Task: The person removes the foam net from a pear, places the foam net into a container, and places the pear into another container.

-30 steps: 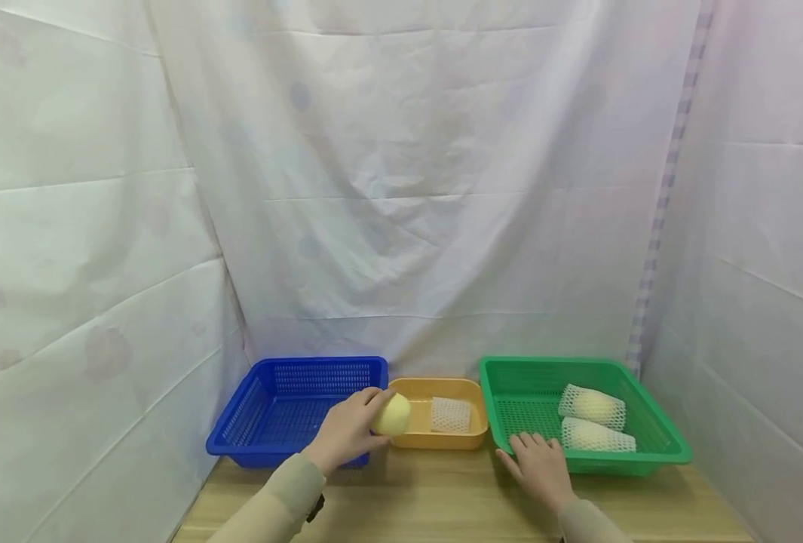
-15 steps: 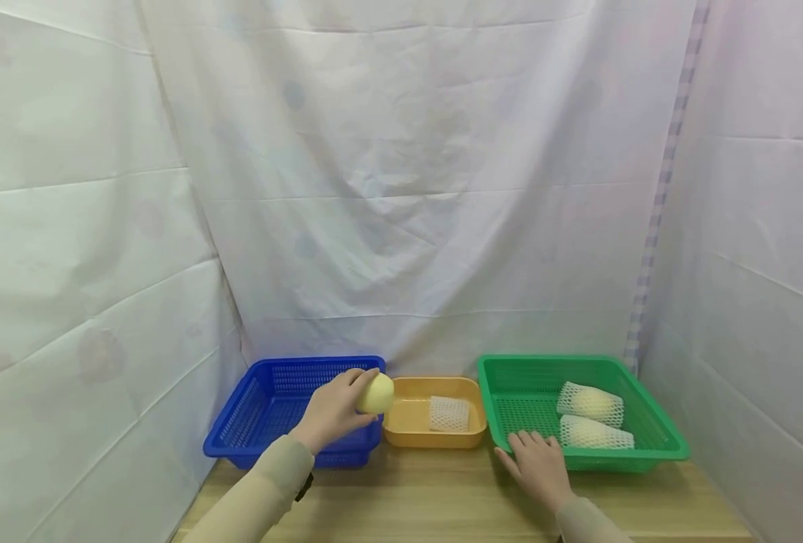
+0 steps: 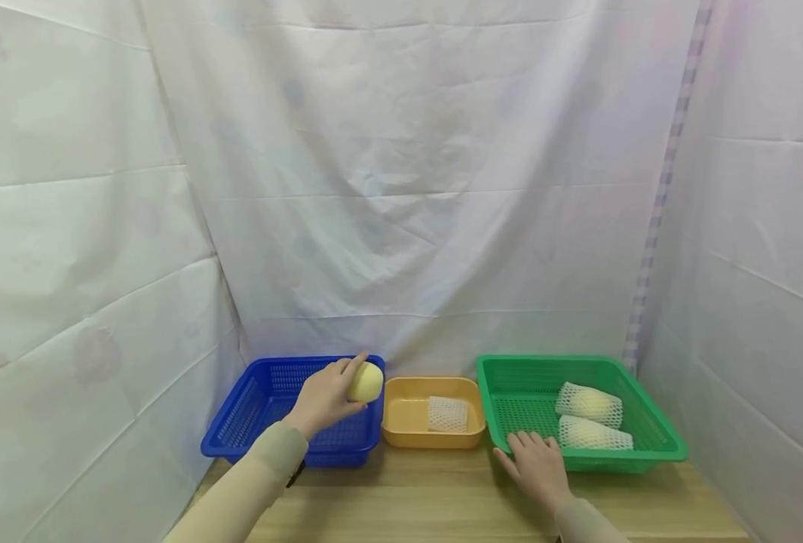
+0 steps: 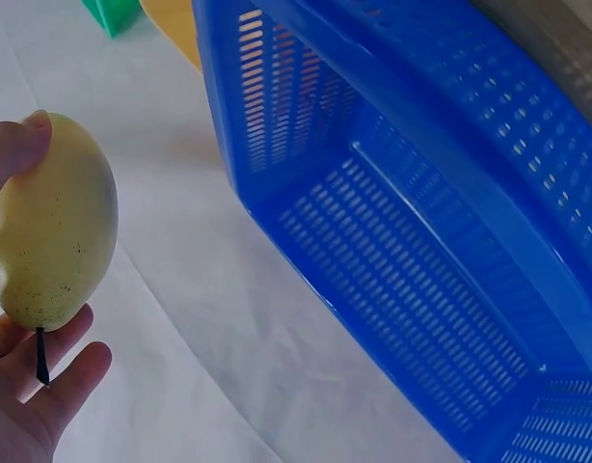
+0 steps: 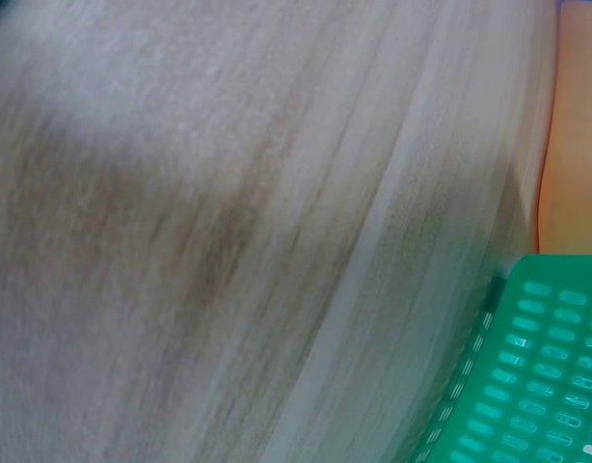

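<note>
A pale yellow pear with a dark stem is held between the thumb and fingers of my left hand. That hand is raised over the right part of the blue basket; in the left wrist view the pear is apart from the basket. My right hand rests on the front left rim of the green basket, its fingers laid over the edge. Inside lie two pears in white foam nets, the rear one and the front one. The right wrist view does not show the right hand.
Between the two baskets stands a small orange tray with a white foam net in it. All three containers are on a wooden table. A white curtain hangs behind, with more cloth at both sides.
The left hand has carried the pear leftward and up, from over the orange tray's left end to over the blue basket. My right hand stays on the green basket's rim.
</note>
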{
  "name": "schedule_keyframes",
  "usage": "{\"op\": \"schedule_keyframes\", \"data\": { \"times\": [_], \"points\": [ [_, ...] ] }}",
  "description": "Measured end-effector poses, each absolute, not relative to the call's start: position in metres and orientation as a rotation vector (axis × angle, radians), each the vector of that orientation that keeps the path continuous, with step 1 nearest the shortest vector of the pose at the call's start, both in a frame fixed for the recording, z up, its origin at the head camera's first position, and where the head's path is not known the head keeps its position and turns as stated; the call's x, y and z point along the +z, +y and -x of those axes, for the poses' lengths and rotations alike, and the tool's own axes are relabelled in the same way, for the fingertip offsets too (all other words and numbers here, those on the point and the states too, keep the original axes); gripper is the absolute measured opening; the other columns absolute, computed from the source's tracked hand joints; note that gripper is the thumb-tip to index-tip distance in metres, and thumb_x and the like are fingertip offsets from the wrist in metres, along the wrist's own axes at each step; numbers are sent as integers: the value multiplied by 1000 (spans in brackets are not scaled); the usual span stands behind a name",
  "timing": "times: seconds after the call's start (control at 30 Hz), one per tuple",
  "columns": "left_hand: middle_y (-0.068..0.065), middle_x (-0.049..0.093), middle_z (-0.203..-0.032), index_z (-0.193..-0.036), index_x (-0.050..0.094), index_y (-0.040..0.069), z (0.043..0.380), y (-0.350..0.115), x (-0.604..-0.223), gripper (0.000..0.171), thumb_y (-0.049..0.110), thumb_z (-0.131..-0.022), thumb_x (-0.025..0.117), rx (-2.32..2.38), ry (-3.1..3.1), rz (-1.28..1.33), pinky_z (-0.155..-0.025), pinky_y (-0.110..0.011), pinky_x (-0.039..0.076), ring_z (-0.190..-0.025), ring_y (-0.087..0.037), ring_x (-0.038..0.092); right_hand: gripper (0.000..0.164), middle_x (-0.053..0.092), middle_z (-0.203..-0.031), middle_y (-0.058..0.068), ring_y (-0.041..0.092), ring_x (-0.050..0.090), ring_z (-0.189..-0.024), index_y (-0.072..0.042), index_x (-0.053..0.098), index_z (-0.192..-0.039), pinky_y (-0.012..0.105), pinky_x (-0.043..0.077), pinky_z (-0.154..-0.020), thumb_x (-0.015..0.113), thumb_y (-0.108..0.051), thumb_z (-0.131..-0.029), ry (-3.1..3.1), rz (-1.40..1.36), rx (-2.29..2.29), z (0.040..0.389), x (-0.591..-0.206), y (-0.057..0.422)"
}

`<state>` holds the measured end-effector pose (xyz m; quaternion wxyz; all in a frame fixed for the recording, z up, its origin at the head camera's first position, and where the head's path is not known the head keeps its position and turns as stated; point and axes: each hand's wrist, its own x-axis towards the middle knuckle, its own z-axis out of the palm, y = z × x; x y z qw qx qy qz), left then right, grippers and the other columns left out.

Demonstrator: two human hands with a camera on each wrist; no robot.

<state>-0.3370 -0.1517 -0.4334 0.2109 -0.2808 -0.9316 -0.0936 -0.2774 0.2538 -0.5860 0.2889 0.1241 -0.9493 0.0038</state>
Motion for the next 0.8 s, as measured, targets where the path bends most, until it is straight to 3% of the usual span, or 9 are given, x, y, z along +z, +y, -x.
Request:
{"op": "schedule_keyframes", "data": {
  "times": [0.4,0.8],
  "points": [
    [-6,61,-116,-138,49,19,356,-158,-438,79,43,-71,84,-239,-2643,685,-75,-43,53,-93,-24,62,32,61,-81,-2,19,54,-71,-16,64,-91,38,37,-61,68,-48,-86,-2502,-340,24,278,-586,254],
    [-10,61,-119,-135,52,16,368,-160,-443,76,41,-70,85,-279,-2664,663,-75,-46,53,-96,-27,62,33,64,-86,0,21,56,-76,-15,64,-93,40,38,-63,67,-47,-87,-2515,-334,44,277,-587,253]
  ]
}}
